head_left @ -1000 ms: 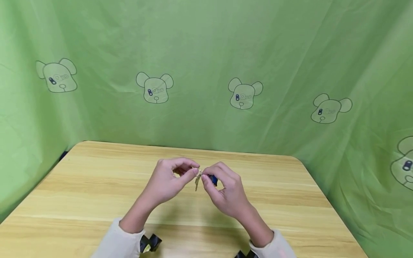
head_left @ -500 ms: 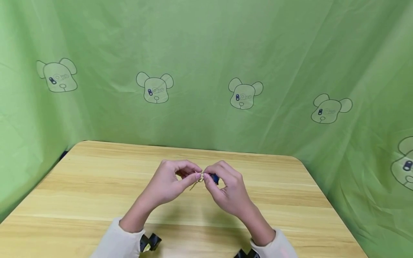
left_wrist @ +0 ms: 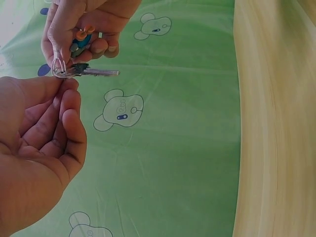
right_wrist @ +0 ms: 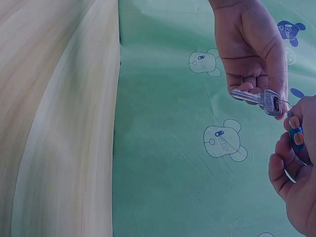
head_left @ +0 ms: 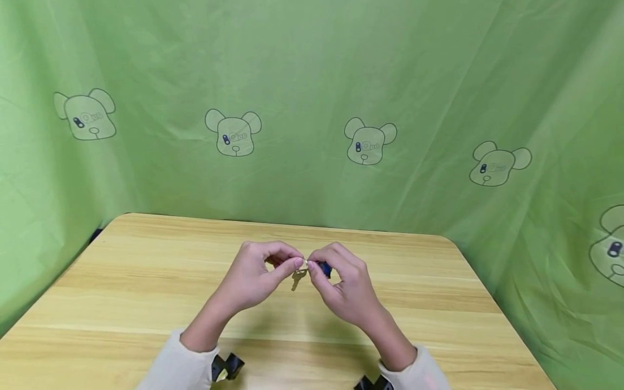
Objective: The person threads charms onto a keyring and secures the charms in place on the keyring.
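In the head view my left hand and right hand meet fingertip to fingertip above the table. Between thumb and forefinger, each hand pinches a thin metal key ring. A key hangs from the ring below the fingertips; the right wrist view shows its toothed blade and broad head. Under the right hand's fingers sits a small blue and orange charm, partly hidden by them. In the head view only its blue part shows. The exact grip on the ring is mostly covered by fingertips.
A light wood-grain table with rounded far corners lies under the hands. Green cloth printed with bear heads hangs behind it and on both sides. Black wrist mounts sit at the sleeve cuffs.
The key has swung about under the fingers, tilting left and then turning its flat side to the head view. The hands have drawn slightly closer, the left shifting a little to the right.
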Action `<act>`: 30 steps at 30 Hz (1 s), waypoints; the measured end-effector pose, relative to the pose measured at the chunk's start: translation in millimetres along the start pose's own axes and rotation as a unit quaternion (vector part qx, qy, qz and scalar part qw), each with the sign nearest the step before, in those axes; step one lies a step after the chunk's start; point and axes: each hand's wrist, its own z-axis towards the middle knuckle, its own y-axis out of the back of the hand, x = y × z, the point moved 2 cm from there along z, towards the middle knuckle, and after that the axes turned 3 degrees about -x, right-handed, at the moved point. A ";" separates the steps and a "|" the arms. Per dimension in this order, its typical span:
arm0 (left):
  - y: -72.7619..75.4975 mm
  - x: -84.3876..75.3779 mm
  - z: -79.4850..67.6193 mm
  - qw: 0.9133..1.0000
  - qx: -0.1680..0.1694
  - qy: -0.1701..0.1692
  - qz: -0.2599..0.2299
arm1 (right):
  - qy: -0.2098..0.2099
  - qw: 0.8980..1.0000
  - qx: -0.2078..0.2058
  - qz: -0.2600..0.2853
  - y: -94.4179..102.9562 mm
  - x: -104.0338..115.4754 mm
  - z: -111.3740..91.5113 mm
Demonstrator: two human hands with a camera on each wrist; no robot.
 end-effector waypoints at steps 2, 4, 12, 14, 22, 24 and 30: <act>-0.2 -0.2 0.1 1.000 -0.002 -0.002 0.000 | 0.001 1.000 -0.001 0.001 0.2 0.3 0.0; -0.5 -0.3 0.1 1.000 -0.003 -0.004 -0.001 | 0.000 1.000 -0.001 0.002 0.3 0.4 0.0; -1.1 0.8 0.0 1.000 -0.009 -0.013 -0.002 | 0.001 1.000 0.004 0.006 -0.4 1.6 -0.1; -1.3 1.1 0.1 1.000 -0.009 -0.014 -0.002 | 0.003 1.000 0.004 0.005 -0.7 1.6 0.0; -0.4 0.9 0.0 1.000 -0.012 -0.014 0.000 | 0.003 1.000 0.006 0.004 -2.2 0.8 -0.1; -0.3 0.9 0.1 1.000 -0.013 -0.015 0.001 | 0.003 1.000 0.005 0.002 -2.1 1.0 -0.1; -0.7 1.1 0.4 1.000 -0.017 -0.018 0.002 | 0.001 1.000 0.005 -0.002 -0.8 2.4 0.1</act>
